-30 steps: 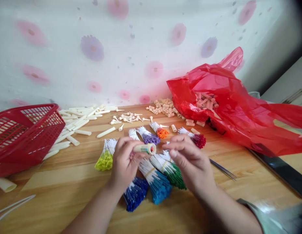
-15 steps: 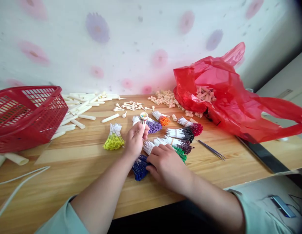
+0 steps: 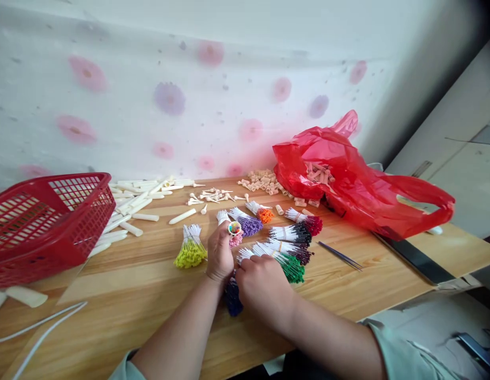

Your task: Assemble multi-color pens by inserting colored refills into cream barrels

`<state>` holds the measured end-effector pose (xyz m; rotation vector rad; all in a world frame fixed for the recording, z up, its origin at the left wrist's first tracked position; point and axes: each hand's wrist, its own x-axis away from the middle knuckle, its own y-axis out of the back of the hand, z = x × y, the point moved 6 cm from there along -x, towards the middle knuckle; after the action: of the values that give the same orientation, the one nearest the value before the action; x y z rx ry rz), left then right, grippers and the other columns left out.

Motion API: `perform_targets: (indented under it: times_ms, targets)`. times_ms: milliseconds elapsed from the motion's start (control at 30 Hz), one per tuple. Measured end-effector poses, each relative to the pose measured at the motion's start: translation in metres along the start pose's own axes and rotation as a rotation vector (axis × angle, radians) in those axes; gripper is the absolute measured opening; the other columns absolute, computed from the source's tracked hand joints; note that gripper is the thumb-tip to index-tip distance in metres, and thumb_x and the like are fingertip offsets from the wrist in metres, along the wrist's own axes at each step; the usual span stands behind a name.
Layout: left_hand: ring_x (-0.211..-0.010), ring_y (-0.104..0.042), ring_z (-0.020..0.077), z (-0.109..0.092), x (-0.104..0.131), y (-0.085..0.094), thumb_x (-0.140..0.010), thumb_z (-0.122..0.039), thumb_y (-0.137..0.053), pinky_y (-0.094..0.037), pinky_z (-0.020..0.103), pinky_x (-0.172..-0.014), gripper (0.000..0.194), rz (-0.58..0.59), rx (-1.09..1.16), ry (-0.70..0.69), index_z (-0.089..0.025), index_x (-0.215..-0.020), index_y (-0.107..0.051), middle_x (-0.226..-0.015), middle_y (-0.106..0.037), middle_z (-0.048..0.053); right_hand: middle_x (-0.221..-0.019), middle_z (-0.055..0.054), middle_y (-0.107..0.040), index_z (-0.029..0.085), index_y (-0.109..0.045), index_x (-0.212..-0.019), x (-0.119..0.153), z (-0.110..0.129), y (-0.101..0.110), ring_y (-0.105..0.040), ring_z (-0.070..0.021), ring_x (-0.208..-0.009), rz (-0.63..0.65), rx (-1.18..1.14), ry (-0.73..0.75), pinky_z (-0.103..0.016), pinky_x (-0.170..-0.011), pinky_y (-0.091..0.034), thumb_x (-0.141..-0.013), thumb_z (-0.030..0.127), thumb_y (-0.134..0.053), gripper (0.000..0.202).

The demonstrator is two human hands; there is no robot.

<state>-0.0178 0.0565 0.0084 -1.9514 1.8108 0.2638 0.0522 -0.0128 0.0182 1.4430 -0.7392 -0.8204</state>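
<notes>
My left hand (image 3: 221, 254) is closed round a small cream tube (image 3: 234, 228), its round open end facing up toward me with bright coloured bits inside. Just to its right, my right hand (image 3: 264, 282) has its fingers bent together over the dark blue-tipped bundle of white sticks (image 3: 233, 298); what they pinch is hidden. Beyond that hand lie a green-tipped bundle (image 3: 293, 269) and a black-tipped bundle (image 3: 288, 233). Yellow-tipped sticks (image 3: 190, 248) lie left of my left hand, and purple-tipped ones (image 3: 247, 224) behind it.
A red basket (image 3: 50, 227) stands at the left, beside cream tubes (image 3: 145, 217). Peg-like pieces (image 3: 213, 196) and slotted pieces (image 3: 264, 182) lie at the back. A red plastic bag (image 3: 348, 184), tweezers (image 3: 340, 255) and a dark flat object (image 3: 415, 258) are at the right.
The view has tilted up and shifted, so the table sits lower. The cream tube has tipped, its open end turning toward me. My right hand has come closer to my left hand.
</notes>
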Motion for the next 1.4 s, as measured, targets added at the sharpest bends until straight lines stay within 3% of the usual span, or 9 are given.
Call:
perform_targets:
  times_ms: [200,400,600,733,833,1000,1100,1267,1400]
  targets:
    - [-0.059,-0.046,0.0166,0.008,-0.001,0.006,-0.086,-0.061,-0.032,-0.04,0.029,-0.059,0.052,-0.008,-0.028,0.023,-0.02,-0.064,-0.054,-0.062,-0.05,0.001,-0.074,-0.005,-0.066,0.017,-0.062,-0.074,0.021,-0.016,0.014,-0.061,-0.0202,-0.064,-0.091,0.001,-0.02,-0.031,-0.059,-0.039,-0.074,0.015,-0.055,0.007]
    - [-0.06,-0.047,0.0165,0.008,-0.001,0.001,-0.084,-0.068,-0.03,-0.041,0.029,-0.059,0.058,0.088,-0.009,0.08,-0.019,-0.076,-0.059,-0.063,-0.049,0.001,-0.074,-0.002,-0.059,0.016,-0.057,-0.07,0.041,-0.075,0.052,-0.05,-0.0109,-0.059,-0.159,-0.121,-0.092,-0.024,-0.056,-0.033,-0.081,0.011,-0.048,0.015]
    - [-0.058,-0.047,0.015,-0.004,0.004,-0.019,-0.069,-0.065,-0.063,-0.039,0.027,-0.052,0.05,0.589,-0.039,0.273,-0.018,-0.087,-0.066,-0.064,-0.051,0.001,-0.069,0.001,-0.056,0.015,-0.058,-0.07,0.016,-0.102,0.065,-0.046,-0.0094,-0.063,-0.14,-0.383,0.199,-0.02,-0.06,-0.035,-0.078,0.004,-0.051,0.015]
    - [-0.067,-0.057,0.0191,-0.006,0.0,-0.013,-0.072,-0.043,-0.07,-0.044,0.029,-0.058,0.031,0.712,-0.04,0.4,-0.018,-0.09,-0.071,-0.072,-0.064,0.006,-0.071,0.001,-0.057,0.014,-0.062,-0.072,-0.004,-0.111,0.056,-0.048,-0.0096,-0.065,-0.139,-0.443,0.294,-0.02,-0.063,-0.037,-0.078,0.005,-0.052,0.015]
    - [-0.068,-0.061,0.0206,-0.001,-0.005,-0.008,-0.073,-0.036,-0.068,-0.045,0.03,-0.057,0.028,0.658,0.003,0.475,-0.017,-0.094,-0.07,-0.079,-0.07,0.011,-0.073,0.0,-0.059,0.015,-0.063,-0.076,-0.011,-0.114,0.049,-0.051,-0.0096,-0.068,-0.139,-0.516,0.356,-0.02,-0.065,-0.04,-0.078,0.005,-0.052,0.016]
    - [-0.057,-0.056,0.015,0.011,-0.004,-0.009,-0.075,-0.028,-0.067,-0.041,0.027,-0.056,0.011,0.571,-0.212,0.484,-0.018,-0.074,-0.067,-0.057,-0.064,0.001,-0.071,0.0,-0.06,0.014,-0.065,-0.075,-0.017,-0.112,0.044,-0.052,-0.0091,-0.064,-0.224,-0.661,0.339,-0.02,-0.061,-0.041,-0.072,0.0,-0.055,0.017]
    - [-0.051,-0.051,0.0118,0.014,-0.001,-0.012,-0.076,-0.028,-0.066,-0.037,0.025,-0.053,0.013,0.531,-0.222,0.481,-0.018,-0.069,-0.064,-0.052,-0.058,-0.003,-0.071,0.001,-0.06,0.014,-0.064,-0.077,-0.02,-0.115,0.04,-0.053,-0.0091,-0.063,-0.313,-0.861,0.25,-0.021,-0.059,-0.043,-0.071,0.002,-0.058,0.014]
    - [-0.055,-0.049,0.01,0.01,0.001,-0.01,-0.08,-0.031,-0.064,-0.037,0.025,-0.059,0.012,0.401,-0.123,0.466,-0.02,-0.075,-0.062,-0.053,-0.057,-0.005,-0.076,0.0,-0.064,0.016,-0.063,-0.09,-0.023,-0.129,0.016,-0.06,-0.0092,-0.064,-0.345,-1.516,0.011,-0.023,-0.061,-0.051,-0.075,0.019,-0.066,0.016]
    - [-0.056,-0.048,0.0096,0.013,0.003,-0.009,-0.081,-0.032,-0.064,-0.036,0.024,-0.059,0.013,0.36,-0.083,0.454,-0.02,-0.078,-0.062,-0.054,-0.058,-0.005,-0.073,0.0,-0.067,0.016,-0.068,-0.088,-0.02,-0.126,0.01,-0.062,-0.0092,-0.064,-0.372,-1.556,-0.052,-0.024,-0.063,-0.051,-0.075,0.023,-0.068,0.014]
